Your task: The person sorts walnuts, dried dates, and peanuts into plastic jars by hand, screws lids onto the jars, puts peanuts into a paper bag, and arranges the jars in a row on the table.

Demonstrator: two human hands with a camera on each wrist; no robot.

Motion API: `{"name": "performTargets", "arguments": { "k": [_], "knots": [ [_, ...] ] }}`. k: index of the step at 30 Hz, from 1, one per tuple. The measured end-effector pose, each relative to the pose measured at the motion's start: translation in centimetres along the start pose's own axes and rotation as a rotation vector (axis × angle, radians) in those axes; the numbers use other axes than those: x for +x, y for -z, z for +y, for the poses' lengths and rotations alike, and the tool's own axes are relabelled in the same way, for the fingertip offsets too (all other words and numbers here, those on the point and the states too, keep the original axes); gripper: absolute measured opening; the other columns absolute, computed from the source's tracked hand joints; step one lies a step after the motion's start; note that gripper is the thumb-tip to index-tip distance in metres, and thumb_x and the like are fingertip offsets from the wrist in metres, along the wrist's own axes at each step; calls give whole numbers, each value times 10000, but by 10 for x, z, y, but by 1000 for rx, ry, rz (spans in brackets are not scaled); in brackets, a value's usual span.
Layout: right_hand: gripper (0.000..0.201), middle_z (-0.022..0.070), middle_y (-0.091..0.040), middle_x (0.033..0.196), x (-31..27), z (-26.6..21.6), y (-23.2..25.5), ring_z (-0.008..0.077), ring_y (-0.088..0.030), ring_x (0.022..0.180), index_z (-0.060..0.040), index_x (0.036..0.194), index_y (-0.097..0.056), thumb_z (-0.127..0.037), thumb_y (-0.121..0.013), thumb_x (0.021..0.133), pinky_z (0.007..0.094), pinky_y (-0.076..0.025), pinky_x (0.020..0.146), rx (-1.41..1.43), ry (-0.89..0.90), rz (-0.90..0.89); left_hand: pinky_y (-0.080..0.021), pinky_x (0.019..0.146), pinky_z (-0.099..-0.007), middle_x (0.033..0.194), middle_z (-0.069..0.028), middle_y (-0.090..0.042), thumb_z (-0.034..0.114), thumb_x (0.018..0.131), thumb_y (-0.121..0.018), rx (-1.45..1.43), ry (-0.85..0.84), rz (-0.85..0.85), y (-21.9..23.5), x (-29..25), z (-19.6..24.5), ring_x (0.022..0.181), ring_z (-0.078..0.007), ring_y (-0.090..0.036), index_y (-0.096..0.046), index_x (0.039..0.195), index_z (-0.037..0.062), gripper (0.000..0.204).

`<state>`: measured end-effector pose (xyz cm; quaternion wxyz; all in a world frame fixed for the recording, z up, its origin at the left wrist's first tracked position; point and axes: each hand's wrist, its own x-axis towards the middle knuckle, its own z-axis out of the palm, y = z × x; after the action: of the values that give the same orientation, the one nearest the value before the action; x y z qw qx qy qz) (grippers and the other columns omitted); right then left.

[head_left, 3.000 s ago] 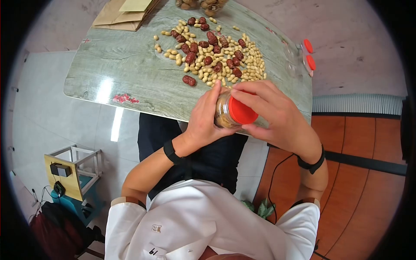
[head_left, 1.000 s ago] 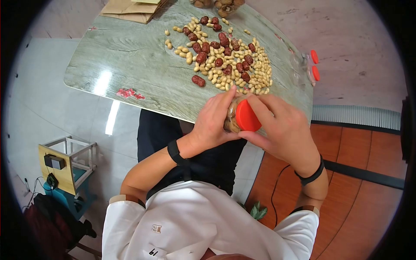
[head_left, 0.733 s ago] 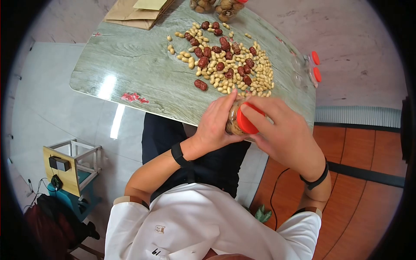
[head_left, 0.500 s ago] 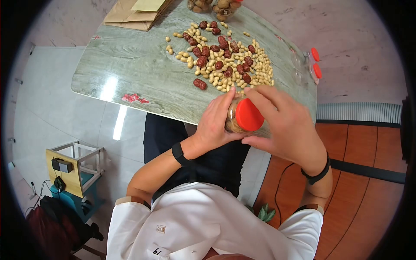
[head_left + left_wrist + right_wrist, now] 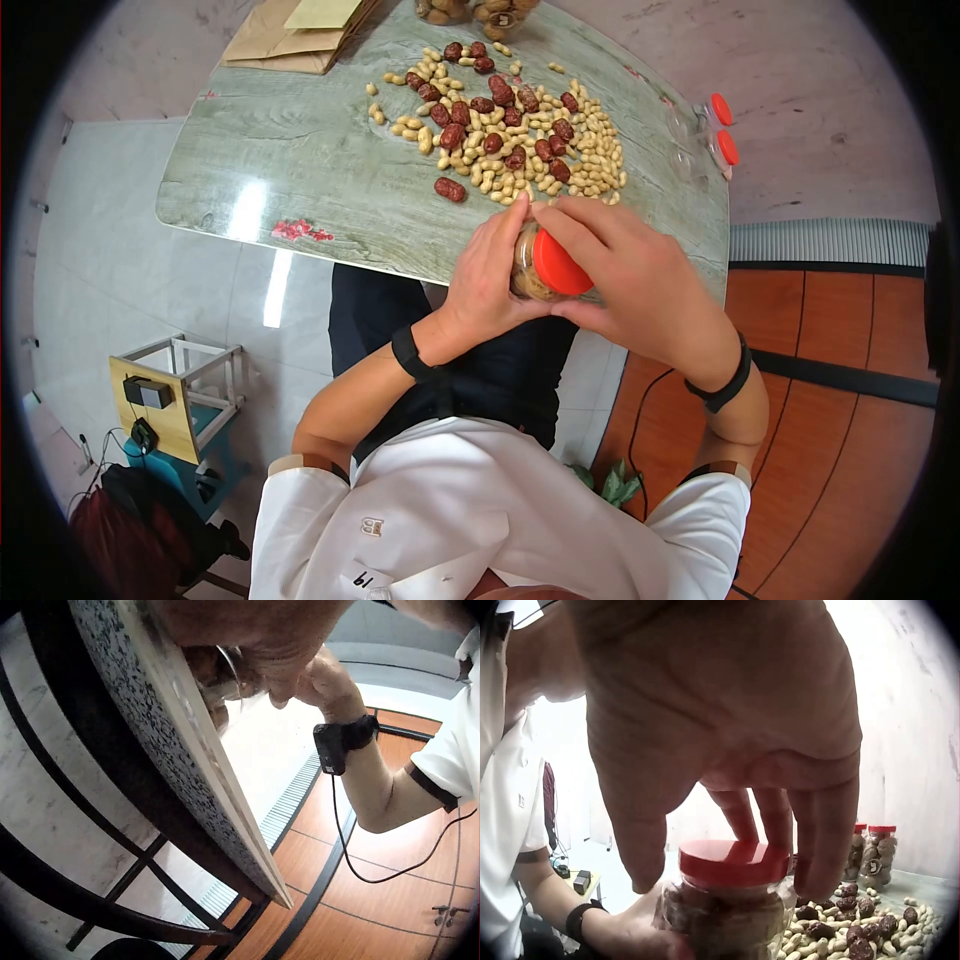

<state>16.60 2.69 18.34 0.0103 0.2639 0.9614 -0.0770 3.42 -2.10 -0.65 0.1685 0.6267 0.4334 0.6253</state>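
Left hand (image 5: 485, 285) clamped round the jar (image 5: 529, 265), right hand (image 5: 648, 278) curled about its lid (image 5: 562, 265). Lid-turning, apparently; another twist needs a steady jar.

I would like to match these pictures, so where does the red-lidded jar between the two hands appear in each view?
Head view: the jar is just above and right of centre.
Left wrist view: the jar is near the top, left of centre, partly hidden.
Right wrist view: the jar is at the bottom, near the middle.
Shared landmark: the white shirt.
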Motion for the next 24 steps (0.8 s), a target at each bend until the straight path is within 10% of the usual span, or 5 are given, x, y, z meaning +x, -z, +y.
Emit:
{"name": "performTargets", "arguments": {
  "k": [10, 13, 18, 22, 24],
  "knots": [
    [795, 146, -592, 1284, 6, 21, 7, 376, -644, 1112, -96, 1379, -539, -145, -853, 651, 437, -558, 928, 128, -54, -36, -433, 1091, -528, 1526, -279, -439, 310, 625, -996, -86, -49, 35, 6, 2, -2, 1337, -470, -495, -98, 1634, -30, 1393],
    [761, 136, -637, 1222, 22, 51, 39, 266, -656, 1138, -73, 1347, -567, -177, -842, 644, 372, -539, 943, 186, -132, 87, -372, 1144, -541, 1575, -286, -371, 323, 666, -980, -84, -14, 78, 11, 0, -1, 1399, -465, -434, -81, 1644, -9, 1370],
    [719, 181, -704, 1125, 106, 158, 61, 288, -700, 1013, -21, 1322, -587, -322, -814, 710, 397, -551, 907, 33, -209, 307, -358, 1161, -538, 1568, -260, -403, 278, 742, -930, -22, -80, 53, 6, -1, -7, 1410, -452, -434, -166, 1640, 12, 1208],
    [411, 147, -676, 766, 181, 212, 51, 243, -648, 728, 18, 880, -653, -344, -816, 771, 411, -519, 688, 69, -129, 321, -384, 1140, -531, 1484, -245, -503, 205, 768, -897, -1, -110, 20, 8, 3, -6, 1372, -418, -490, -248, 1620, 20, 1087],
    [548, 175, -698, 948, 210, 261, 28, 291, -680, 871, 3, 1101, -627, -352, -820, 731, 414, -541, 790, -17, -211, 275, -391, 1134, -527, 1458, -227, -537, 178, 770, -888, -5, -92, 23, 8, 2, -4, 1363, -419, -499, -283, 1606, 29, 1043]
  ]
}}
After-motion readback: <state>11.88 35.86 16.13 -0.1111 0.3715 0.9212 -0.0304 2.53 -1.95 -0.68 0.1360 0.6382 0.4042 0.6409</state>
